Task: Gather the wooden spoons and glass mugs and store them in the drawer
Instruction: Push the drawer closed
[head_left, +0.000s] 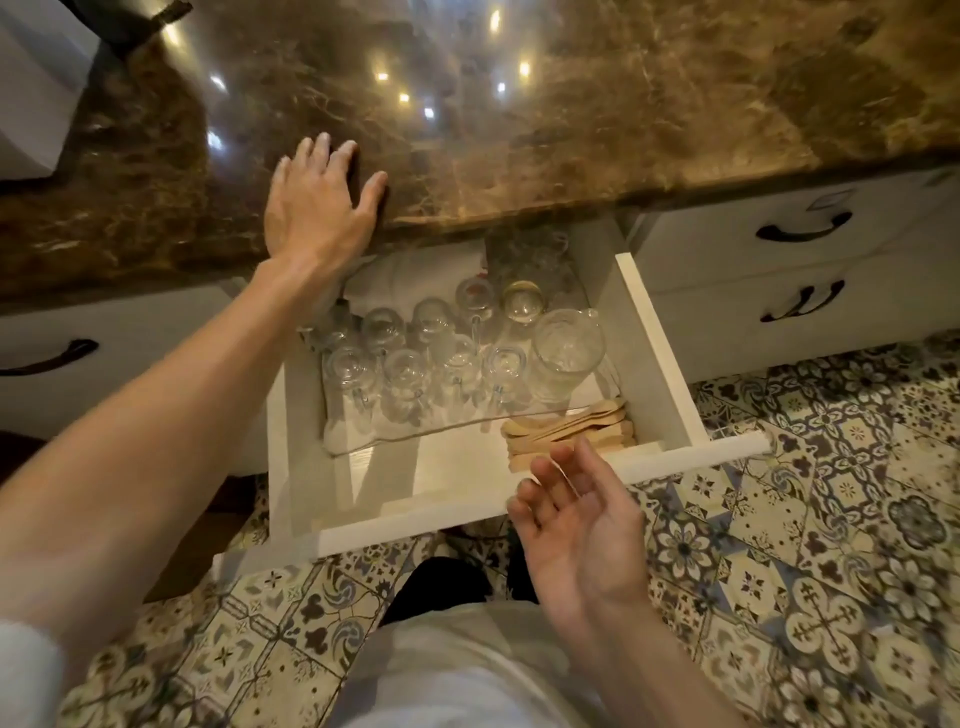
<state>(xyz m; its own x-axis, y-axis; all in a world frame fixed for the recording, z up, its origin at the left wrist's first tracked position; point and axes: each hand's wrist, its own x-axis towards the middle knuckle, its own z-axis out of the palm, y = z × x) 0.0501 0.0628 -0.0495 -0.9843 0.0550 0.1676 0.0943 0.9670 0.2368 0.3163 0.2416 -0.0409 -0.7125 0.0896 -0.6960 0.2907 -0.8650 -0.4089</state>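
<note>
A white drawer (670, 364) stands pulled out below the brown marble counter (519, 104). Several small glass mugs (405, 374) stand in rows inside it on a clear mat, with a larger glass (569, 353) at their right. A pile of wooden spoons (571, 431) lies in the drawer's front right corner. My left hand (317, 202) rests flat on the counter's edge, fingers spread. Palm up and empty, my right hand (576, 514) hovers over the drawer's front rail, just in front of the spoons, fingers loosely bent.
Closed white drawers with dark handles (802, 231) flank the drawer on the right, and another handle (49, 358) shows on the left. A white appliance (36, 88) stands at the counter's far left. Patterned floor tiles (831, 519) lie below.
</note>
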